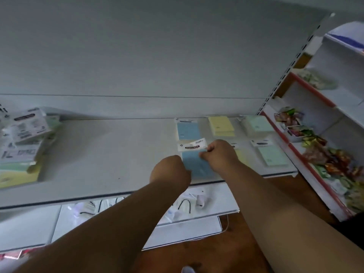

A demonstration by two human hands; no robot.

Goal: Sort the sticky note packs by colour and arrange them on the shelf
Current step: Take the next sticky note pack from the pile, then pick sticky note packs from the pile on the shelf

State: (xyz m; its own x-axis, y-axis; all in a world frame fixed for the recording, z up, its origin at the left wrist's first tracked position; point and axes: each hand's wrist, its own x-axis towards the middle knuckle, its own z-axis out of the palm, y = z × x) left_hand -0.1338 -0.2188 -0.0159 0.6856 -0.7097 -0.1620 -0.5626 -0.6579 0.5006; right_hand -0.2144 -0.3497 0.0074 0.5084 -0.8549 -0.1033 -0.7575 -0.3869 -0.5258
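Because the sorting runs by colour, the white shelf carries two distinct zones: a mixed heap of unsorted packs at its left end, and neat colour columns toward its right end, with a bare stretch between them. Heap count cannot be resolved; white card backs, green and yellow pads overlap there.

Sorted zone, counted by column from left to right: blue, two packs (rear blue pack near the back wall, front blue pack near the front edge); yellow, a rear yellow pack, plus a front one largely hidden behind the right forearm; green, two (rear green pack, front green pack). Rear yellow and green look stacked; depth unclear.

Both hands work the front blue pack. Left hand curls at its lower left corner; right hand pinches its right side just below the header card. Judgement: the pack is being squared in line with the blue one behind it, keeping the column straight.
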